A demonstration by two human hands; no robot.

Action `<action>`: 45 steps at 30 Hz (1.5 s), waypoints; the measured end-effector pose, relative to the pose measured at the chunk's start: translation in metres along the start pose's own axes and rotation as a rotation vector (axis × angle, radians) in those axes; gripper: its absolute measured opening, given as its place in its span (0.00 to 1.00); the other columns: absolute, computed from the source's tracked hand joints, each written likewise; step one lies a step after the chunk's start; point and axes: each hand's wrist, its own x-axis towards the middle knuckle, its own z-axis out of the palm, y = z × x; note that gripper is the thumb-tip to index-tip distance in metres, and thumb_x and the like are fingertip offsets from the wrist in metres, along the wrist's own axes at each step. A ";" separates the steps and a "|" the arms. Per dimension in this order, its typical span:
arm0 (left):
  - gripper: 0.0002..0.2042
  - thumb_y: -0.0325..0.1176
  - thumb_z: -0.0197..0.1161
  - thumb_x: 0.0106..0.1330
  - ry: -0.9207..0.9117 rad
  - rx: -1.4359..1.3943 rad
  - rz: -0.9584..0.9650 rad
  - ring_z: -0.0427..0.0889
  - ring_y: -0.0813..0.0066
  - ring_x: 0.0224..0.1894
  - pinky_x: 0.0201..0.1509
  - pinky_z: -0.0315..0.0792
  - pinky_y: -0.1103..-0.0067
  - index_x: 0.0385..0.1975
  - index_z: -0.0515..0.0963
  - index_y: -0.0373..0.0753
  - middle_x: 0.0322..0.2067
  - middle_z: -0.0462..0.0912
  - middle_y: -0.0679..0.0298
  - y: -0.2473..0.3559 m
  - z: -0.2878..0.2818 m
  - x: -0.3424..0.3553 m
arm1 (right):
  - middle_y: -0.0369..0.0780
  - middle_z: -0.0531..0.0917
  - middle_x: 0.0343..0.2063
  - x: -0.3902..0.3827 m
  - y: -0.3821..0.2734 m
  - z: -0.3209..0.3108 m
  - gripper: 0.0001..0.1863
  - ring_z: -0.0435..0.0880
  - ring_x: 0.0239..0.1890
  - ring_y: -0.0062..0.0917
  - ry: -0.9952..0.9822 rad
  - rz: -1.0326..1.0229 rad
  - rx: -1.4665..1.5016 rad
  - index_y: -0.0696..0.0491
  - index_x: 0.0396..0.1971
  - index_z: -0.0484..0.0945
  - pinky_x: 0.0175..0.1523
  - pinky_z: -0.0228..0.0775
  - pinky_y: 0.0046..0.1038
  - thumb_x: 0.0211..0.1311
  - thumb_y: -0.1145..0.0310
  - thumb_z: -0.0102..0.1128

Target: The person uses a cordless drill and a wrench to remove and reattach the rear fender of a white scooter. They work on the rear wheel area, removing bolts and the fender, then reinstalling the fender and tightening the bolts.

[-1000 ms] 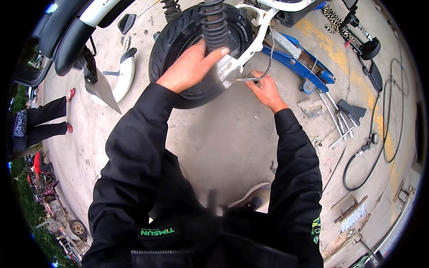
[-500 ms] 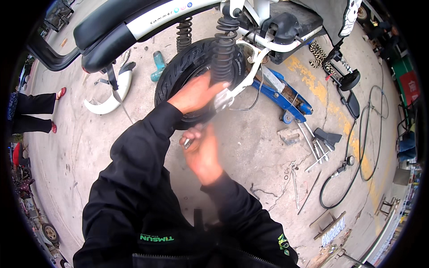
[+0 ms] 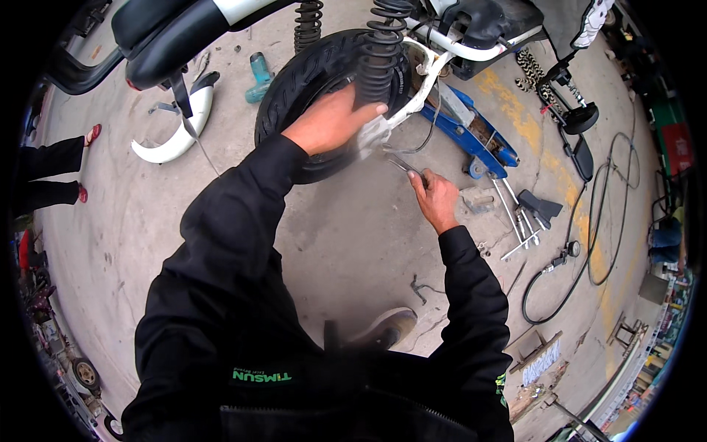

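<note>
Two hands are in use, head view only. In the last half second the right hand (image 3: 436,199) is shifted from just below the wheel (image 3: 294,81), as seen here, out to the right. A thin tool (image 3: 398,163) is gripped in it, fingers closed round the near end, far end aimed toward the white bracket (image 3: 374,138) at the wheel's side. Meaning for the work: tool and bracket are now lined up near each other; contact is not seen, and the bracket is partly blurred.

The left hand (image 3: 328,121) is kept at the wheel, thumb stretched across the foot of the shock spring (image 3: 374,81). Its fingertips are hidden, so whether anything is clasped there cannot be told.

The wheel is located at top centre, black tyre tilted in view, spring in front. A thin cable (image 3: 433,131) is looped right of the bracket, near the tool's tip. A blue jack (image 3: 456,132) is set farther right; a teal drill (image 3: 259,70) is laid left of the wheel, a white fender (image 3: 173,153) beyond that.

Containers: none can be made out near the hands, so no contents are reported.
</note>
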 end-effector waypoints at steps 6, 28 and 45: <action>0.28 0.49 0.56 0.72 -0.031 -0.008 -0.011 0.77 0.59 0.57 0.63 0.66 0.71 0.61 0.68 0.31 0.54 0.79 0.49 0.006 0.001 -0.001 | 0.42 0.76 0.17 0.050 0.012 -0.041 0.22 0.77 0.23 0.40 0.033 -0.270 -0.075 0.55 0.19 0.74 0.30 0.66 0.39 0.59 0.52 0.67; 0.26 0.46 0.58 0.70 0.082 -0.098 -0.015 0.78 0.46 0.55 0.60 0.69 0.64 0.60 0.68 0.33 0.51 0.80 0.45 0.002 0.009 -0.003 | 0.43 0.76 0.22 0.086 0.007 0.027 0.22 0.76 0.30 0.43 0.127 -0.318 -0.002 0.54 0.27 0.72 0.41 0.65 0.39 0.48 0.51 0.71; 0.28 0.47 0.58 0.70 0.003 -0.195 -0.055 0.78 0.47 0.56 0.60 0.69 0.66 0.61 0.66 0.33 0.51 0.79 0.43 -0.005 0.002 -0.003 | 0.31 0.67 0.23 0.037 -0.256 -0.068 0.13 0.66 0.26 0.17 0.094 1.253 2.547 0.49 0.37 0.65 0.34 0.61 0.23 0.79 0.56 0.41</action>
